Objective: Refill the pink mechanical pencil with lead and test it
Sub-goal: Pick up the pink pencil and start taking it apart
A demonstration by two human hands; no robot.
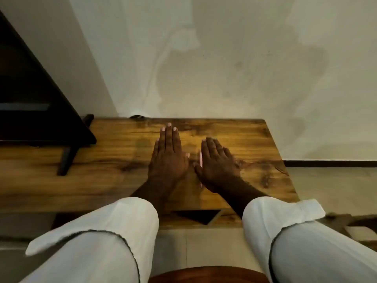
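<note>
Left hand (168, 158) and right hand (217, 166) are lying flat, gripping nothing; slim pink mechanical pencil (201, 160) is seemingly peeking from beneath the right; refilling, I'd judge, not yet begun.

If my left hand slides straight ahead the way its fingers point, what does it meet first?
Nothing on the table: the left hand has bare wood ahead, then probably the wall at the far edge.

No writing, label, brand name, number or sign can be read anywhere in this view.
</note>
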